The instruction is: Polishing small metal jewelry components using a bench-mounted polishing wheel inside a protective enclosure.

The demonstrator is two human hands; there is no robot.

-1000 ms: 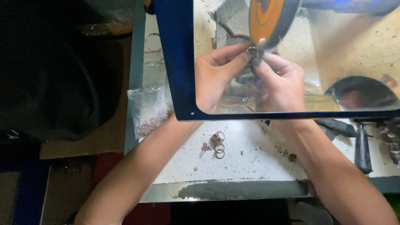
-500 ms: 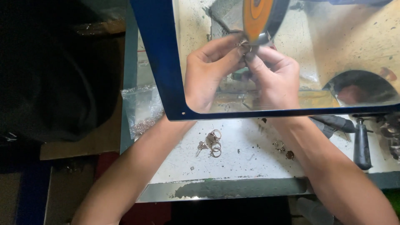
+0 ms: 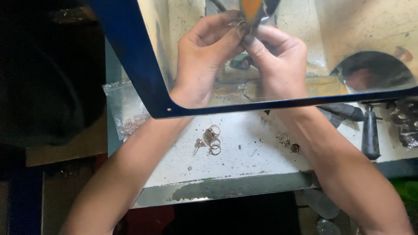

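Orange wheel is now met higher in view; a small piece stays pinched between left hand and right hand behind the shield, suggesting polishing continues.

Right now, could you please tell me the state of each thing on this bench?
Left hand: raised behind the clear shield, fingertips pinching a small piece.
Right hand: same, pinching that piece from the other side.
Small piece: held against the orange wheel, too small to identify.
Orange wheel: blurred; spinning or not, cannot tell.
Blue-framed shield: tilted between camera and hands.
Loose rings: lying untouched.
Plastic bag: lying flat.
Black-handled tool: lying idle.
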